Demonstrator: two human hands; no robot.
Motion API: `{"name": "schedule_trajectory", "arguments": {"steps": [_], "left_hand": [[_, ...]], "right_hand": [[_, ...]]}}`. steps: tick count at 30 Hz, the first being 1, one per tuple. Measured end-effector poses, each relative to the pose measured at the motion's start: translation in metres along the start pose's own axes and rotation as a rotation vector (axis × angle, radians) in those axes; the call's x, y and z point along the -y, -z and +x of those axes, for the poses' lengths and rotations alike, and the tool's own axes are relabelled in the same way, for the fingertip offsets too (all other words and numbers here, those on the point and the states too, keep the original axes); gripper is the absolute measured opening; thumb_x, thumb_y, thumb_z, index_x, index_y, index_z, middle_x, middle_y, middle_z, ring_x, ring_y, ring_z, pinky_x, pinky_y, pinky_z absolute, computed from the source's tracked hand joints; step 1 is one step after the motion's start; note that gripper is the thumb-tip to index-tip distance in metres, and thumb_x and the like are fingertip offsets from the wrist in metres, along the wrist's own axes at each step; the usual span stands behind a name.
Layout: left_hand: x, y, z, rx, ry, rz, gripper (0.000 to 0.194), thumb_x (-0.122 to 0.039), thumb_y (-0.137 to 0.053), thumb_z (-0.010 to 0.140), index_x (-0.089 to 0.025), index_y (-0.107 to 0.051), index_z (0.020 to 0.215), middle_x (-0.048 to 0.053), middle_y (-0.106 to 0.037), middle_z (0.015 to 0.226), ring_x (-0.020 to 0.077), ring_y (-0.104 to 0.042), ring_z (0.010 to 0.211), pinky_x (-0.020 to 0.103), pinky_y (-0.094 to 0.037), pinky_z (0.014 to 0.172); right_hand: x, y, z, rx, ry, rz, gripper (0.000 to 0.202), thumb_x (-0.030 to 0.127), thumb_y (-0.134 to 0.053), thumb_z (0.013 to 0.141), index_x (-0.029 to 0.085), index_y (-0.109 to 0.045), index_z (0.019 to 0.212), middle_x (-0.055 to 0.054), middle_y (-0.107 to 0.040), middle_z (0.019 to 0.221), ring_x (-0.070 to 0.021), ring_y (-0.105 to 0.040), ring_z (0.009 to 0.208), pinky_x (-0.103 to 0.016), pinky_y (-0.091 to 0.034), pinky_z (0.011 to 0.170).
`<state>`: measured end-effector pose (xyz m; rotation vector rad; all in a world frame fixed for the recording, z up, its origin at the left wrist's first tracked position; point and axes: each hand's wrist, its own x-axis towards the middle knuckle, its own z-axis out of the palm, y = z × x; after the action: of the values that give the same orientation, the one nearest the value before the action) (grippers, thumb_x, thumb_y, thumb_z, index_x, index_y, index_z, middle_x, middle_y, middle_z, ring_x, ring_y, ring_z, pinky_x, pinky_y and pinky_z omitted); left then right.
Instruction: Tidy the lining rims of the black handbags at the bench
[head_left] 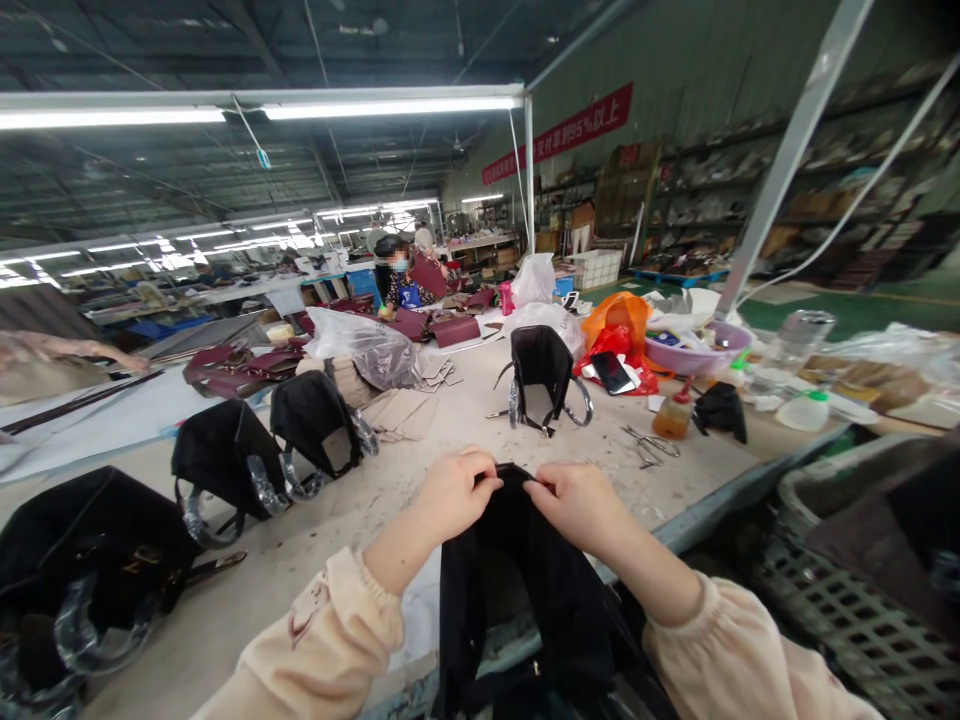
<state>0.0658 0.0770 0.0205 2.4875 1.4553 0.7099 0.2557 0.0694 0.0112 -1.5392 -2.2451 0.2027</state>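
Observation:
A black handbag (577,610) hangs over the near table edge in front of me, its far rim raised between my hands. My left hand (459,490) pinches that rim on the left, thumb and fingers pressed together. On the right, my right hand (577,497) grips the same rim a short way off. The bag's lower part runs out of view at the bottom. Just beyond my hands another black handbag (541,362) stands on the worktable (405,480), its handles wrapped in clear plastic.
Several black bags (225,450) line the left side. At right lie scissors (651,447), a bottle of amber liquid (673,412), a phone (613,373) and a purple basin (694,350). A plastic crate (847,590) stands beside the table. A co-worker (409,280) sits farther back; another person's arm (82,350) reaches in from the left.

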Motion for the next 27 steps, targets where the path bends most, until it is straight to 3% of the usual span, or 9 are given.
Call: {"name": "schedule_trajectory", "arguments": {"steps": [3,9,15,27], "left_hand": [[0.002,-0.002,-0.001,-0.001,0.032,0.006,0.010,-0.023,-0.059,0.081,-0.020,-0.059,0.072,-0.002,-0.064,0.077,0.0122,-0.059,0.073,0.023,-0.043,0.071],[-0.001,-0.003,0.007,0.006,0.045,0.136,0.013,-0.026,-0.058,0.081,-0.019,-0.059,0.070,0.000,-0.064,0.072,0.0142,-0.058,0.068,0.025,-0.039,0.063],[-0.001,-0.006,0.012,-0.009,0.042,0.108,0.012,-0.021,-0.057,0.078,-0.019,-0.058,0.066,0.000,-0.063,0.070,0.0132,-0.057,0.067,0.024,-0.039,0.063],[0.000,-0.009,0.012,-0.010,0.096,0.178,0.013,-0.023,-0.057,0.079,-0.019,-0.060,0.068,0.000,-0.064,0.072,0.0140,-0.058,0.067,0.025,-0.038,0.061]], "right_hand": [[-0.002,0.003,-0.001,0.010,-0.002,-0.013,0.029,0.031,-0.050,0.086,0.020,-0.060,0.061,0.000,-0.064,0.065,-0.0139,-0.057,0.065,-0.025,-0.031,0.058],[-0.002,0.006,0.001,0.021,0.042,0.065,0.017,0.034,-0.053,0.085,0.027,-0.068,0.083,0.002,-0.068,0.077,-0.0142,-0.060,0.072,-0.024,-0.035,0.061],[-0.005,0.005,0.011,0.054,0.033,0.059,0.029,0.041,-0.051,0.086,0.024,-0.067,0.068,0.001,-0.066,0.069,-0.0135,-0.059,0.066,-0.024,-0.036,0.059],[0.003,0.005,0.022,0.102,0.026,-0.125,0.027,0.037,-0.050,0.088,0.025,-0.070,0.076,-0.001,-0.070,0.077,-0.0162,-0.062,0.074,-0.026,-0.037,0.061]]}}
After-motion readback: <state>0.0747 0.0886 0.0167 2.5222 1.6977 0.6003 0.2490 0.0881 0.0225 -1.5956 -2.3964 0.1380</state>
